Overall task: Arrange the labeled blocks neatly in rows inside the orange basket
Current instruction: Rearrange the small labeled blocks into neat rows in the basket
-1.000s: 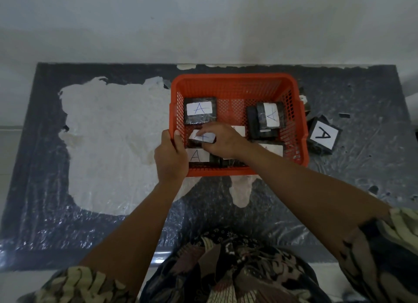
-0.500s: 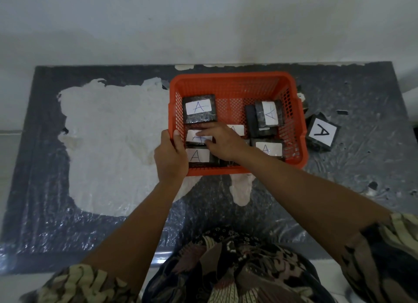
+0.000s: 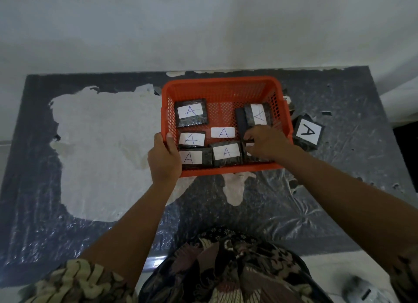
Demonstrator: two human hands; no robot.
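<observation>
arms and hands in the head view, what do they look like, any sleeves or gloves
Both hands are bare: no gloves, rings or watch visible on the left hand or right hand. The forearms are uncovered too. Short sleeves end near the elbows, in a dark fabric with a cream and olive leafy batik-style print, matching the patterned garment below.

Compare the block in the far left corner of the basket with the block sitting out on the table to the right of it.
The far-left block lies flat inside the orange basket; the outside block rests on the table beside the basket's right wall. The far-left block sits roughly square to the basket, its A upright to the wearer; the outside block is turned, its A tilted sideways. The outside block's A is bolder and darker. Both are dark blocks with white labels.
</observation>
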